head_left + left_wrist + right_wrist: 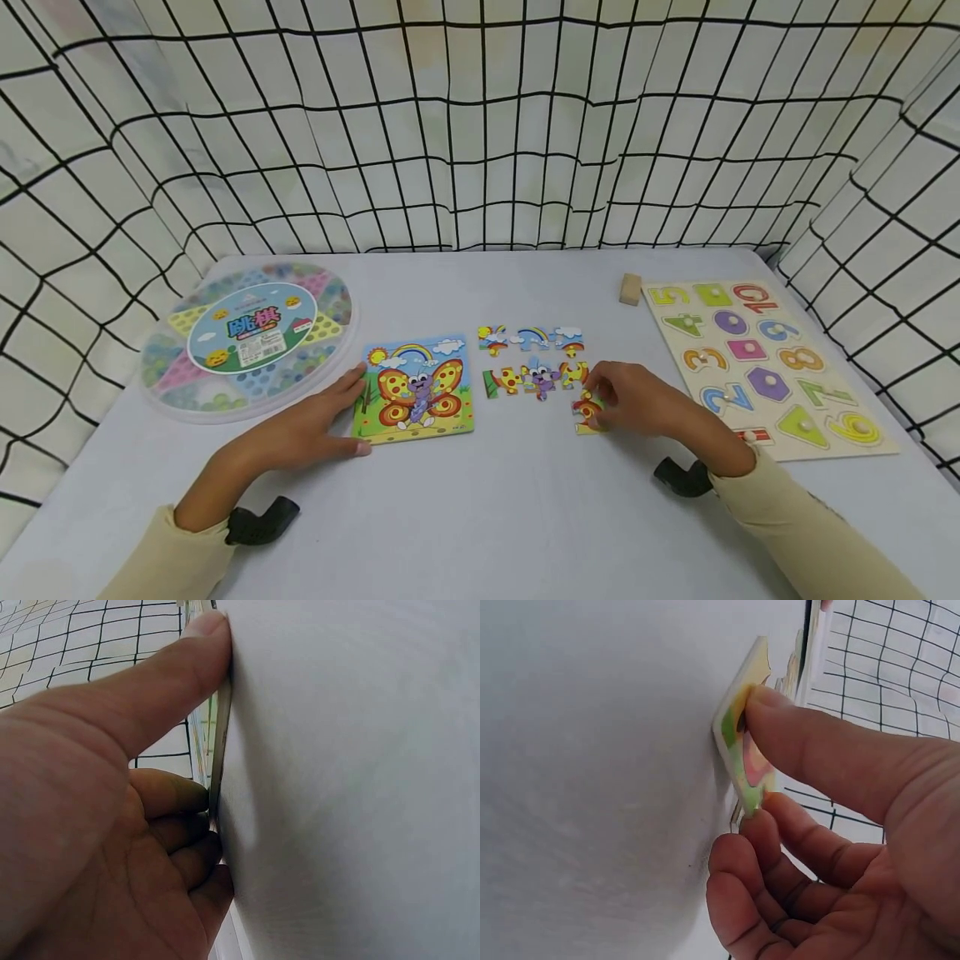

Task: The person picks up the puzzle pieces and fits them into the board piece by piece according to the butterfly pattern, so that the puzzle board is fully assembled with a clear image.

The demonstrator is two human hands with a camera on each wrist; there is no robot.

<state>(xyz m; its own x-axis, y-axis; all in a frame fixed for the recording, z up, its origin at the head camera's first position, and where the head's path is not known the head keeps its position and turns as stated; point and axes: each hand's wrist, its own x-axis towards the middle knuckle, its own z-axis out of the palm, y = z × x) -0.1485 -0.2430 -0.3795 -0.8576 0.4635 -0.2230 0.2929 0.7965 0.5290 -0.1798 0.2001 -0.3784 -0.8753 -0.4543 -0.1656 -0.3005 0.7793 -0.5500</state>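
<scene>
A square butterfly picture board lies on the white table, left of centre. My left hand rests along its left side; in the left wrist view the thumb touches the board's edge and the bent fingers lie against it. My right hand pinches a jigsaw piece between thumb and fingers, tilted on edge in the right wrist view. Above it sit two rows of jigsaw pieces: a sky row and a row with the butterfly's head. A piece with an orange swirl shows beside the right fingertips.
At the left stands a round, clear-lidded Chinese checkers box. A wooden number-and-shape board lies at the right, partly behind my right forearm, with a small wooden block by its top corner. Black netting surrounds the table's back and sides.
</scene>
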